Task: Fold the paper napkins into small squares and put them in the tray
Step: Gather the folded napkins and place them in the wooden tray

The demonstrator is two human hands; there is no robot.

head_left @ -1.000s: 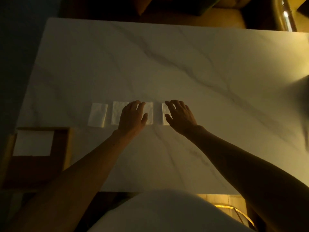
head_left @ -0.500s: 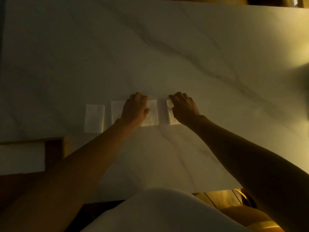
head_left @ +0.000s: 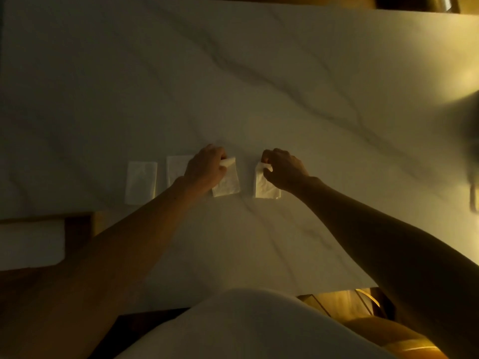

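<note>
Several white folded paper napkins lie in a row on the marble table (head_left: 259, 86). My left hand (head_left: 206, 168) pinches the far edge of one napkin (head_left: 228, 182) and curls it toward me. My right hand (head_left: 283, 168) pinches the far edge of the rightmost napkin (head_left: 263, 186) in the same way. Two more napkins lie flat to the left: one (head_left: 141, 182) fully in view, the other (head_left: 176, 169) partly under my left hand. The wooden tray (head_left: 77, 229) sits at the lower left with a white napkin (head_left: 31, 244) in it.
The table's near edge runs just in front of my white-clothed body (head_left: 246, 325). A yellow chair seat (head_left: 383, 335) shows at the lower right. A dark blurred shape (head_left: 473, 141) sits at the table's right edge.
Both hands went from lying flat on the napkins to pinching their far edges, which now lift and curl toward me. The view has tilted down and closer.
</note>
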